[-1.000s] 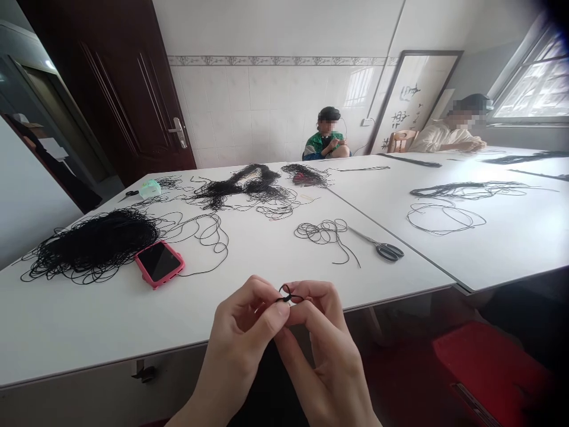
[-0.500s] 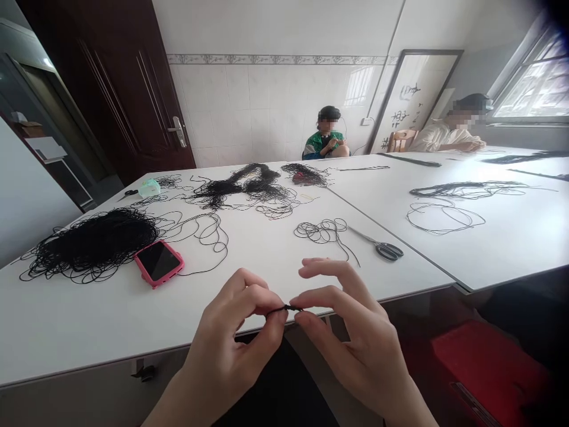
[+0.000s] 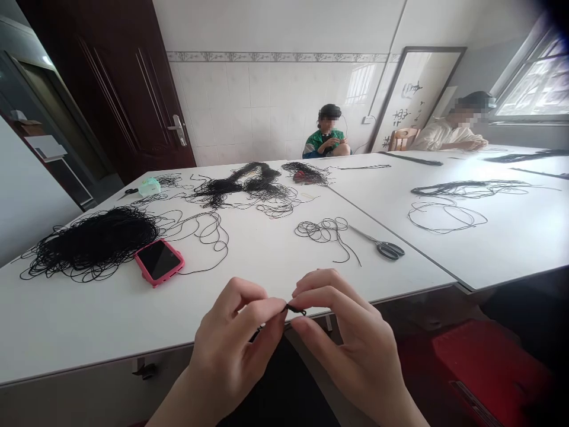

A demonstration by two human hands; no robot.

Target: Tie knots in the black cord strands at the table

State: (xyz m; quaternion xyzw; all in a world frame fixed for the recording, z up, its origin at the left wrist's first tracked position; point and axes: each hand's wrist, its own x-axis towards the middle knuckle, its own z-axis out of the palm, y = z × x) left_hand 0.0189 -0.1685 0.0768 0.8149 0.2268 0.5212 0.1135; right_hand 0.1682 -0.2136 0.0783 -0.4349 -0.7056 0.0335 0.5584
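1. Your left hand and right hand meet just off the near edge of the white table, fingertips almost touching.
2. The short black cord runs left to right between them, equally near both.
3. Both hands are pinched shut on the cord, thumb against forefinger; what looks like a knot is too small to confirm.
4. The scissors and pink phone lie well apart.
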